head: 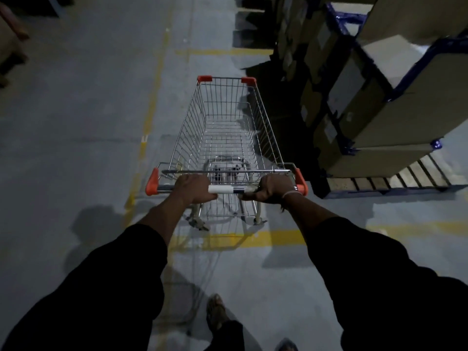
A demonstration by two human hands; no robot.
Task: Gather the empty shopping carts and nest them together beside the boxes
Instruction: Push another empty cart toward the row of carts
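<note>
An empty wire shopping cart with orange corner caps stands straight ahead on the grey floor. My left hand grips the left part of its handle bar. My right hand grips the right part of the same bar. Between the two hands the bar shows a white sleeve. Tall cardboard boxes on a wooden pallet stand just right of the cart. No other cart is in view.
More stacked boxes line the right side farther down the aisle. Yellow floor lines run along the cart's left and cross under its rear wheels. The pallet juts out at the right. My feet show at the bottom.
</note>
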